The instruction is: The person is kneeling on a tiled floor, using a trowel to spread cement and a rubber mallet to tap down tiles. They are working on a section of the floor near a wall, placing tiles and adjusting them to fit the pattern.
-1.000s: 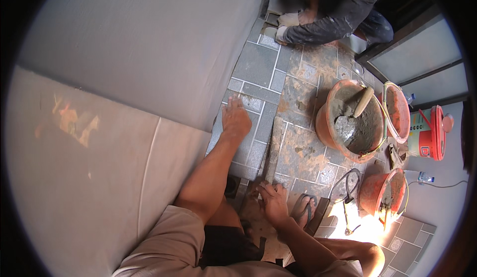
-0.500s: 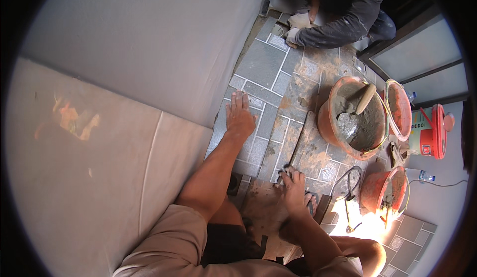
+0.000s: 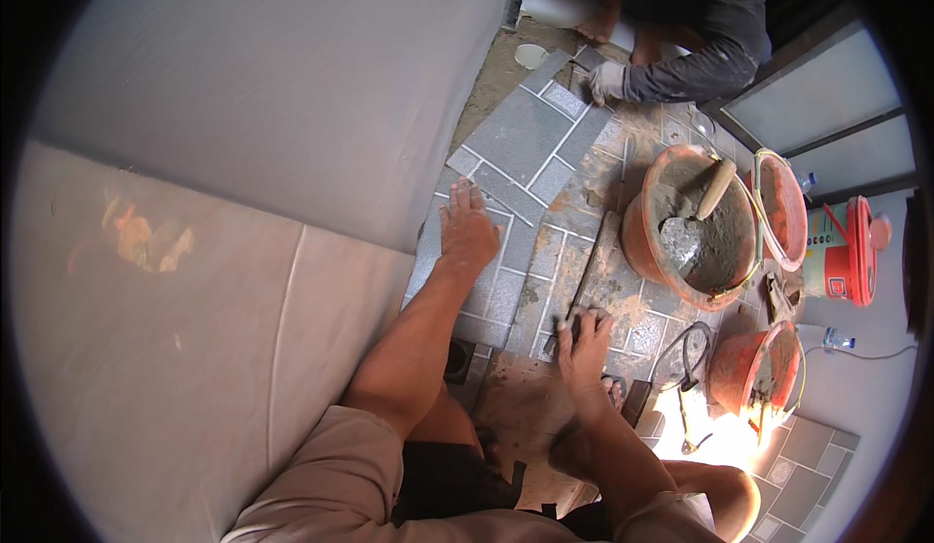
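My left hand (image 3: 469, 230) lies flat, fingers stretched, on a grey patterned floor tile (image 3: 514, 241) beside the wall. My right hand (image 3: 584, 343) is lower and to the right, its fingers bent around the near end of a long narrow bar (image 3: 595, 263); the fingertips are partly hidden. At the far end, a co-worker's gloved hand (image 3: 608, 82) holds the edge of a large grey tile (image 3: 520, 134). That tile sits turned askew, its near edge out of line with the tiles by my left hand.
An orange bucket (image 3: 637, 241) of wet mortar holds a wooden-handled trowel (image 3: 717, 189). Beside it stand another orange bucket (image 3: 781, 214), a red-lidded paint pail (image 3: 851, 263) and a smaller mortar bucket (image 3: 730, 373). The wall (image 3: 292, 86) borders the left side.
The far tile has swung out of line, baring mortar bed beside the wall. The co-worker's gloved hand shifted right. My right hand moved slightly up and right; my left hand stayed put.
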The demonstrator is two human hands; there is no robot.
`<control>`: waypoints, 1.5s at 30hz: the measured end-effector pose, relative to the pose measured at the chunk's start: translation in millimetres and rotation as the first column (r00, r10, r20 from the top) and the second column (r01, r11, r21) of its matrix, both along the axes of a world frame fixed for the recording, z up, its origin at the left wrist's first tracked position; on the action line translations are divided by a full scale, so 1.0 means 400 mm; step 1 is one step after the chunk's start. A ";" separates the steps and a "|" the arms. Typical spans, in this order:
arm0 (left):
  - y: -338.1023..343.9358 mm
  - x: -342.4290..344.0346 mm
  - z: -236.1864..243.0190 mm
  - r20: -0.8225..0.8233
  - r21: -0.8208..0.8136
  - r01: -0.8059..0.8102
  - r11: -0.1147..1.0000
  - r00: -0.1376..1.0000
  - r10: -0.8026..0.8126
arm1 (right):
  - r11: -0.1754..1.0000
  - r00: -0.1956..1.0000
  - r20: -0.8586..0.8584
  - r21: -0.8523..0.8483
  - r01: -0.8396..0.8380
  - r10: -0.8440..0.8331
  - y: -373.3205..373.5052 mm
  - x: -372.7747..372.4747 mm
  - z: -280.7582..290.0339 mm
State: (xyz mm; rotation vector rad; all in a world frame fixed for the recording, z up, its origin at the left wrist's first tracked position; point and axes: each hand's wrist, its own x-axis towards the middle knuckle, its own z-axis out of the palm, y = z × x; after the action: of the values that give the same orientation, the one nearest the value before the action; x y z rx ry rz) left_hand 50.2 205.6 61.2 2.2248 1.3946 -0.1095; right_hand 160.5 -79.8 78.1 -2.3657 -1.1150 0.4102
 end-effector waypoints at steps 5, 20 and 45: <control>0.005 -0.003 0.005 0.152 0.096 -0.084 0.992 0.986 0.068 | 0.931 0.916 0.188 -0.012 0.364 -0.355 0.087 0.024 -0.097; 0.029 -0.008 0.055 0.408 0.030 -0.189 0.981 0.899 0.161 | 0.898 0.898 0.240 -0.160 0.410 -0.368 0.130 0.004 -0.082; -0.131 -0.048 0.160 0.549 -0.278 -0.046 0.959 0.812 0.198 | 0.890 0.887 0.285 -0.175 0.420 -0.363 0.125 0.018 -0.099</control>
State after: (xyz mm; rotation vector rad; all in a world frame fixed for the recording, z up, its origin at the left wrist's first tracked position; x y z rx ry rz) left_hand 30.9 153.3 125.4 1.7389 1.1032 0.3836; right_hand 167.6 -29.7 38.6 -2.8290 -0.6754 0.1058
